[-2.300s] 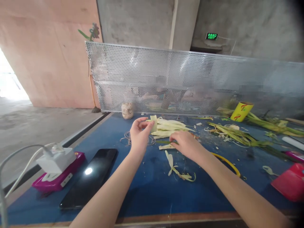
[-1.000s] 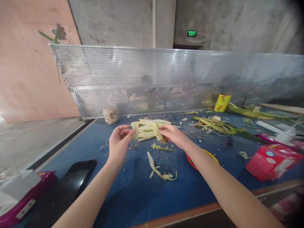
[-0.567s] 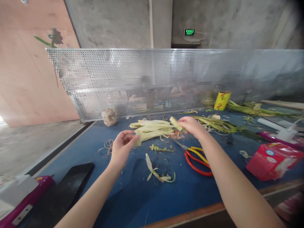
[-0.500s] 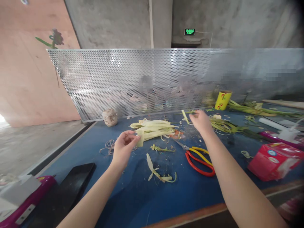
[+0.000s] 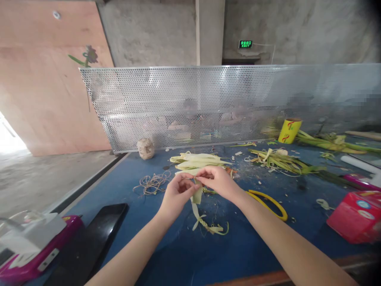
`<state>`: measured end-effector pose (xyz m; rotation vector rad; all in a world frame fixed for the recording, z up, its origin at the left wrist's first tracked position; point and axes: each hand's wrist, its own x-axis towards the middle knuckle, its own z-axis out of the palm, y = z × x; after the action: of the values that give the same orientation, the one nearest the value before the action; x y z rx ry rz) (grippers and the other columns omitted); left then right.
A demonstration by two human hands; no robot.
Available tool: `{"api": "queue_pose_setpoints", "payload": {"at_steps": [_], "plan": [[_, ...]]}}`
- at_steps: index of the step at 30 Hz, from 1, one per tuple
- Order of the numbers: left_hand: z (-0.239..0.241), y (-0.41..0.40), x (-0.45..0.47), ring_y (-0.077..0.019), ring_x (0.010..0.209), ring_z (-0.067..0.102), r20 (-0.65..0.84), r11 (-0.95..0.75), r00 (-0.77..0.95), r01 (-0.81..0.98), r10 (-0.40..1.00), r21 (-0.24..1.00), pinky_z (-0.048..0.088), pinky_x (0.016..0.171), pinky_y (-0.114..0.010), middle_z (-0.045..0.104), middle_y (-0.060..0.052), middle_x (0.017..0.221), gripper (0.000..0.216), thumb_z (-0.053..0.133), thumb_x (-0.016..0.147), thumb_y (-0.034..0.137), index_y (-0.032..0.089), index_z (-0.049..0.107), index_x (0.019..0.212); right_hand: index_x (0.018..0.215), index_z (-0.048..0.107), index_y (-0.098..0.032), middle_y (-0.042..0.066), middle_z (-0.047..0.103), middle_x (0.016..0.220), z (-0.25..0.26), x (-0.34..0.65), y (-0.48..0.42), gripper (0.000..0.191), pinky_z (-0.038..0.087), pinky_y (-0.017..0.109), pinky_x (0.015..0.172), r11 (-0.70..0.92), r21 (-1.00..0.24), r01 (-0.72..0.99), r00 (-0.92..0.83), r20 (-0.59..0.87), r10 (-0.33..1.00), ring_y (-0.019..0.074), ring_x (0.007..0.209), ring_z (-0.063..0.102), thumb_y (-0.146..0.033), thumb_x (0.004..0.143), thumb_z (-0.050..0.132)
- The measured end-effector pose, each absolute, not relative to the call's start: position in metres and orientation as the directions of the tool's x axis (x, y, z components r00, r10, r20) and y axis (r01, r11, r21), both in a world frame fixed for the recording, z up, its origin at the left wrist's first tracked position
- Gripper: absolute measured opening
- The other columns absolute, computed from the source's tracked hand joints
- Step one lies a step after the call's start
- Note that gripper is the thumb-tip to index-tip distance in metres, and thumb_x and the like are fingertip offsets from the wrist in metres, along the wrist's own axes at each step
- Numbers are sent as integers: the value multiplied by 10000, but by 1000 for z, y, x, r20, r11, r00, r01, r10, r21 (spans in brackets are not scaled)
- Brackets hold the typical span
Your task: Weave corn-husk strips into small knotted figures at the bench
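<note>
My left hand [image 5: 176, 195] and my right hand [image 5: 218, 182] meet above the blue table [image 5: 166, 254]. Both pinch the top of one pale green leaf strip [image 5: 197, 195], which hangs down between them. Just behind my hands lies a pile of cut pale leaf strips [image 5: 199, 161]. Below the held strip a knotted leaf piece [image 5: 208, 224] rests on the table. The yellow handle of the scissors [image 5: 269, 202] shows beside my right forearm; their blades are hidden.
A black phone [image 5: 92, 242] and a magenta device with a white charger [image 5: 32, 246] lie at the left. Loose twine [image 5: 151, 183] and a twine ball [image 5: 145, 148] sit behind. Green leaf scraps [image 5: 279, 161], a yellow cup [image 5: 289, 130] and a red box [image 5: 355, 216] are right. A perforated metal screen [image 5: 226, 103] closes the back.
My right hand tossed a cut scrap toward the far right, then came back to the strip that my left hand kept holding. The strip now hangs between both hands, nearer to me.
</note>
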<state>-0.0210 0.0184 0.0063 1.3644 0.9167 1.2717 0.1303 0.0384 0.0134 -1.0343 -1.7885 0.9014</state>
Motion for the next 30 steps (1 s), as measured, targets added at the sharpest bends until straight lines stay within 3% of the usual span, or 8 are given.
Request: {"api": "queue_pose_setpoints", "payload": {"at_steps": [4, 11, 14, 18, 20, 25, 30], "plan": [[8, 17, -21, -99, 543, 526, 253, -244, 144, -75, 957, 967, 401, 552, -217, 566, 46, 575, 341, 698, 628, 260, 175, 520, 906, 895, 570, -169, 50, 640, 865, 18, 134, 35, 145, 509, 286, 678, 352, -908, 226, -282, 285, 916, 151, 792, 620, -214, 758, 575], [6, 21, -26, -107, 568, 504, 291, -301, 162, 42, 943, 953, 389, 546, -222, 526, 48, 593, 341, 659, 677, 262, 187, 520, 979, 825, 577, -168, 26, 628, 799, 14, 139, 42, 106, 489, 310, 731, 391, -891, 231, -272, 326, 905, 142, 742, 598, -176, 720, 595], [3, 22, -27, -123, 664, 520, 333, -348, 150, 91, 931, 933, 404, 610, -236, 549, 21, 676, 326, 618, 728, 292, 192, 510, 1018, 839, 571, -180, 15, 620, 799, 11, 143, 43, 118, 478, 303, 735, 403, -899, 173, -259, 353, 899, 136, 741, 585, -190, 725, 602], [6, 17, -27, -144, 762, 538, 352, -374, 188, 94, 917, 923, 417, 705, -245, 588, -18, 769, 268, 585, 761, 339, 201, 578, 991, 768, 590, -191, -1, 605, 774, 13, 146, 38, 39, 466, 267, 691, 395, -913, 100, -384, 331, 862, 120, 722, 562, -209, 739, 609], [8, 15, -28, -164, 827, 556, 280, -296, 229, 35, 932, 955, 427, 723, -246, 618, -45, 827, 247, 579, 761, 364, 192, 624, 934, 743, 604, -190, -2, 595, 768, 13, 146, 36, 31, 453, 255, 663, 415, -906, 85, -447, 337, 828, 115, 712, 543, -218, 743, 617], [10, 12, -33, -130, 643, 556, 175, -167, 327, -51, 929, 985, 420, 595, -229, 632, -21, 713, 368, 669, 698, 288, 201, 594, 1048, 733, 630, -192, 8, 563, 851, 10, 145, 35, 27, 422, 254, 699, 516, -856, 28, -516, 430, 741, 118, 781, 520, -209, 725, 649], [13, 10, -35, -102, 608, 558, 129, -81, 415, -133, 901, 988, 432, 626, -220, 635, -5, 656, 342, 700, 665, 195, 192, 625, 999, 723, 632, -197, -13, 509, 796, 7, 148, 34, 26, 420, 246, 690, 405, -911, -73, -603, 364, 710, 104, 752, 503, -197, 719, 658]]}}
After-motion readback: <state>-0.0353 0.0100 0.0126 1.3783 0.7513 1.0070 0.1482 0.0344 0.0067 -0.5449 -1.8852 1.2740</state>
